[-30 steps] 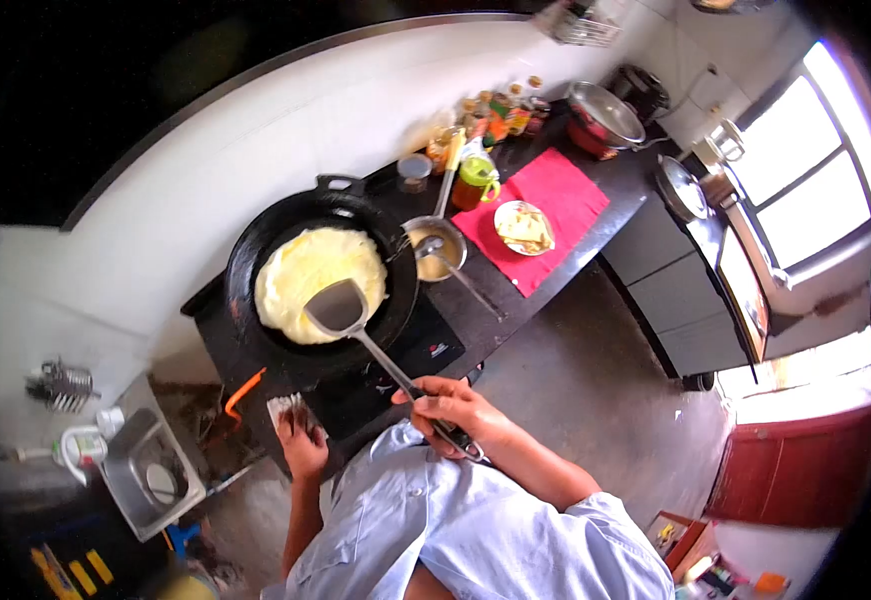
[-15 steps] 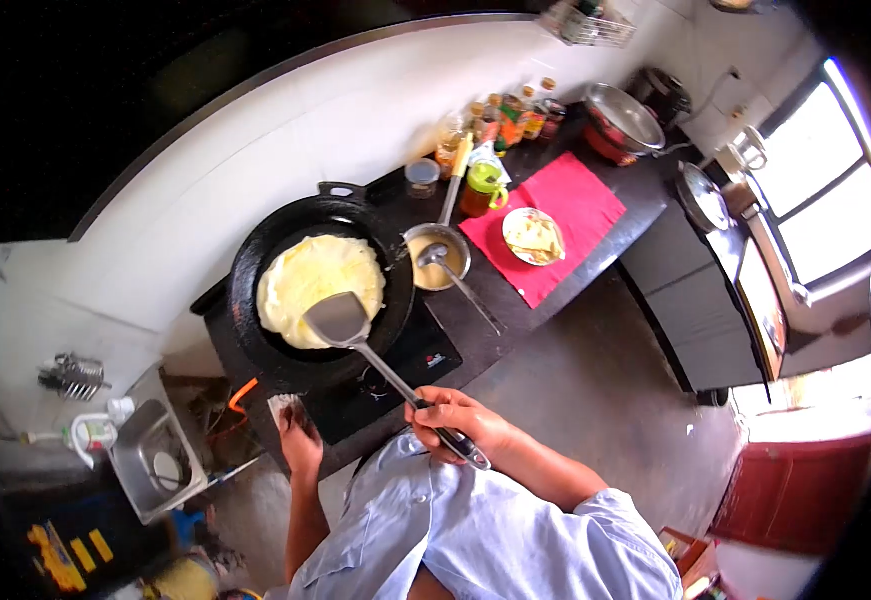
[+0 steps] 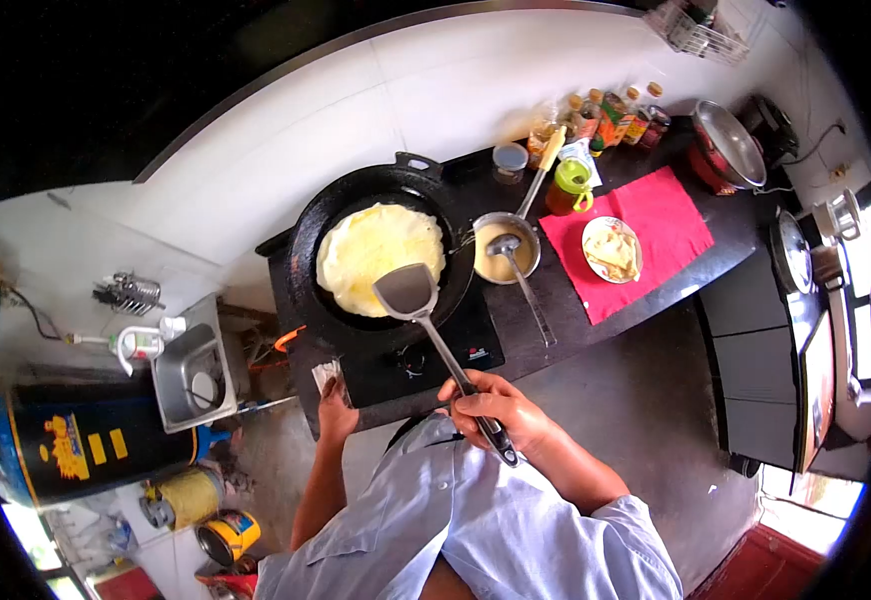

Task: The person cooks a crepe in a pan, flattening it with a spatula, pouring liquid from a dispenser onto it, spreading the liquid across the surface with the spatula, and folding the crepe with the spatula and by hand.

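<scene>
My right hand (image 3: 501, 410) is closed around the black handle of a metal spatula (image 3: 408, 291). Its broad blade overlaps the lower right edge of a pale yellow round pancake (image 3: 371, 250), which lies flat in a black wok (image 3: 306, 295). Whether the blade touches the pancake, I cannot tell. At the front edge of the counter, my left hand (image 3: 337, 408) is closed on a folded whitish cloth (image 3: 326, 374); its fingers are partly hidden. To the right of the wok, a small saucepan (image 3: 533, 232) contains pale batter with a ladle (image 3: 527, 285) in it.
A plate of folded pancake pieces (image 3: 613, 250) sits on a red cloth (image 3: 671, 215). Behind it are a green-lidded jug (image 3: 569, 190) and several bottles (image 3: 611, 120). The wok rests over a black cooktop (image 3: 456, 350). A metal sink (image 3: 191, 370) is at left.
The view has shifted, so the counter and its things appear farther right. The spatula blade sits slightly nearer the pancake's edge. Both hands keep the same grip.
</scene>
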The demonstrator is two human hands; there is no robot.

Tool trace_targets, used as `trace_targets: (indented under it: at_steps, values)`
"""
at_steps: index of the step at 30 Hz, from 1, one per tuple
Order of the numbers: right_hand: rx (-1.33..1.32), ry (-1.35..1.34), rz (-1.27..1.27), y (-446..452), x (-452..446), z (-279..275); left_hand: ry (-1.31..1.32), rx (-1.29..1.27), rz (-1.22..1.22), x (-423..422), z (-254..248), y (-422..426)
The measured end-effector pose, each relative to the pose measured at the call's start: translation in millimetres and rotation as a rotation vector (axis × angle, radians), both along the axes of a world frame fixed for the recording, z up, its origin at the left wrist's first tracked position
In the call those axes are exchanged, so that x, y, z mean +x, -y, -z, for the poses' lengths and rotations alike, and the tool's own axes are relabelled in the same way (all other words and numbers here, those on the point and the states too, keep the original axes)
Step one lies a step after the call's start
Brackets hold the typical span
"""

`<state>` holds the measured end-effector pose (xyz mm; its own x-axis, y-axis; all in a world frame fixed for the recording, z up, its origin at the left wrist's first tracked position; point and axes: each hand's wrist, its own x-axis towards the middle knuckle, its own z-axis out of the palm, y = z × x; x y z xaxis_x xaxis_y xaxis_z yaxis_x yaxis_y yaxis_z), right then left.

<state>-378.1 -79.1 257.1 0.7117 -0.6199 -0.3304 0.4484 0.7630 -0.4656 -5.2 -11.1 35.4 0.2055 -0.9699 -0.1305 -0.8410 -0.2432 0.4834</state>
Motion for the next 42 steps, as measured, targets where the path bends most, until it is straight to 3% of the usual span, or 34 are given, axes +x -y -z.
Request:
trace_targets:
  at_steps: [5,16,25,31,36,42]
  values:
    - [-0.037,0.034,0.015,6,-4,0,0.026,-0.04,0.033,6,20,-13]
    - [-0.075,0.012,0.012,19,16,-8,0.038,0.017,-0.094,9,4,-21]
    - [0.022,-0.188,0.086,7,41,-37,0.001,-0.154,0.006,27,-8,-10]
    - [0.082,-0.279,0.078,-11,62,-59,-0.134,-0.079,0.048,37,3,-7]
    - [0.122,-0.311,0.14,-24,91,-62,-0.077,-0.12,0.172,43,-2,-8]
    - [0.018,-0.359,0.17,-18,107,-47,-0.109,-0.085,0.179,49,-6,-8]
